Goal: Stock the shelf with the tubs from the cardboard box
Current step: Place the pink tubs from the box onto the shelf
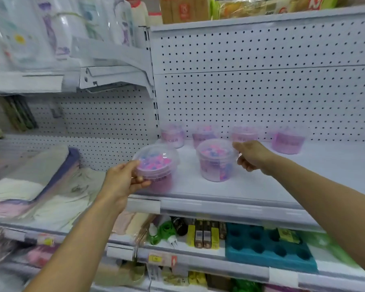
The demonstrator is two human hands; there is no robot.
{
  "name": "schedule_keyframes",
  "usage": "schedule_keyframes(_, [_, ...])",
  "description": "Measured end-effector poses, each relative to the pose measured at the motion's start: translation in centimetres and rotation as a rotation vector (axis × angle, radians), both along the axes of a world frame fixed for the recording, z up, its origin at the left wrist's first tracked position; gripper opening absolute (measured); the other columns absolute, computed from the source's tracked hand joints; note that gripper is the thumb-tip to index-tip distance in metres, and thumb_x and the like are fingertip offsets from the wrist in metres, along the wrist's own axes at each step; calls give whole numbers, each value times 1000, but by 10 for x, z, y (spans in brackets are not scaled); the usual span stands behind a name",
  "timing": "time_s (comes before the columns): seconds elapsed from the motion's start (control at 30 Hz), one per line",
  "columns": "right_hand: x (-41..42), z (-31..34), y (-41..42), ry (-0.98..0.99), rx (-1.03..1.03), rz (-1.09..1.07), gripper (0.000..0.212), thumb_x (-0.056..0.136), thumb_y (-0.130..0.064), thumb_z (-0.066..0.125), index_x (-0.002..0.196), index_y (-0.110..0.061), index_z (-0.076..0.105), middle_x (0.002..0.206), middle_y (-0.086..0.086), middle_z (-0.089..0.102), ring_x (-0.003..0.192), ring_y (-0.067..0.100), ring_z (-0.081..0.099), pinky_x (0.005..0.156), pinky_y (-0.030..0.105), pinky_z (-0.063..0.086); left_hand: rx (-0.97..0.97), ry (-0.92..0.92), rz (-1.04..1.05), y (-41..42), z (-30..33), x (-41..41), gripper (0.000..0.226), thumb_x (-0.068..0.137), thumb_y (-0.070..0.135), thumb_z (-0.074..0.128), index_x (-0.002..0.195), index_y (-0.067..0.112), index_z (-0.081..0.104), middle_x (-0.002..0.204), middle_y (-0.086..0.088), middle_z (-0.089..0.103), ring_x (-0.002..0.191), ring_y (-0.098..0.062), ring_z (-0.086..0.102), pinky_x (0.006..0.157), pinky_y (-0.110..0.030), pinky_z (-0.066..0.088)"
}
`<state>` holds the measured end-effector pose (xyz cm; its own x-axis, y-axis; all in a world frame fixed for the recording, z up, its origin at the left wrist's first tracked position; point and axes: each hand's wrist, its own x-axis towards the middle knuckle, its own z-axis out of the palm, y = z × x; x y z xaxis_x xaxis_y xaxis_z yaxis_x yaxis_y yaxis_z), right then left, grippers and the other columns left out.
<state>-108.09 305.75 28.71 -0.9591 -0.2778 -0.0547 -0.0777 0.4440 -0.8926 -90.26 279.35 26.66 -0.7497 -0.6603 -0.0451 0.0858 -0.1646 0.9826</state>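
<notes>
My left hand (124,180) grips a clear tub of pink and blue beads (156,167) at the front left edge of the white shelf (251,186). My right hand (251,154) is half curled, fingers loose, just beside a second bead tub (216,160) standing on the shelf; I cannot tell whether it touches. Four more tubs (288,140) line the pegboard back (261,91).

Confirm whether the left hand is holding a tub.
Yes, the left hand grips a tub at the shelf's front edge.
</notes>
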Motion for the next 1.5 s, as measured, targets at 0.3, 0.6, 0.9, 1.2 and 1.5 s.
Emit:
schedule_keyframes(0.3, [4, -6, -74, 122, -4, 146, 69, 73, -58, 71, 126, -21, 49, 117, 4, 54, 96, 24, 64, 70, 37, 60, 18, 26, -3, -79, 6, -23, 18, 93, 15, 58, 104, 1, 57, 61, -8, 45, 41, -12, 53, 49, -27, 56])
schedule_keyframes(0.6, [7, -3, -160, 96, 2, 301, 71, 88, -40, 63, 147, -17, 32, 132, 9, 51, 108, 22, 55, 81, 30, 50, 12, 58, 38, -136, 14, -14, 22, 93, 13, 57, 106, -4, 54, 61, -8, 44, 41, -12, 53, 50, -28, 58])
schedule_keyframes(0.9, [3, -6, -169, 319, 232, 232, 66, 92, -50, 51, 148, -22, 32, 139, 8, 48, 123, 23, 50, 104, 37, 40, 30, 61, -21, -140, 21, -10, 20, 93, 14, 57, 104, -3, 56, 62, -8, 44, 40, -10, 51, 55, -31, 60])
schedule_keyframes(1.2, [69, 33, -150, 1051, 202, 536, 70, 75, -56, 70, 138, -39, 45, 147, -8, 35, 136, 12, 27, 107, 33, 33, -22, 89, -215, -88, 54, -14, 18, 92, 17, 58, 88, 0, 62, 44, -1, 45, 39, -13, 51, 57, -29, 60])
schedule_keyframes(1.5, [45, 8, -69, 1080, 182, 257, 36, 85, -40, 64, 117, -23, 68, 110, -8, 67, 105, 12, 56, 86, 39, 51, -697, -85, -219, -43, 41, -50, 29, 95, 44, 46, 94, 19, 62, 85, 1, 63, 77, -19, 61, 78, -39, 54])
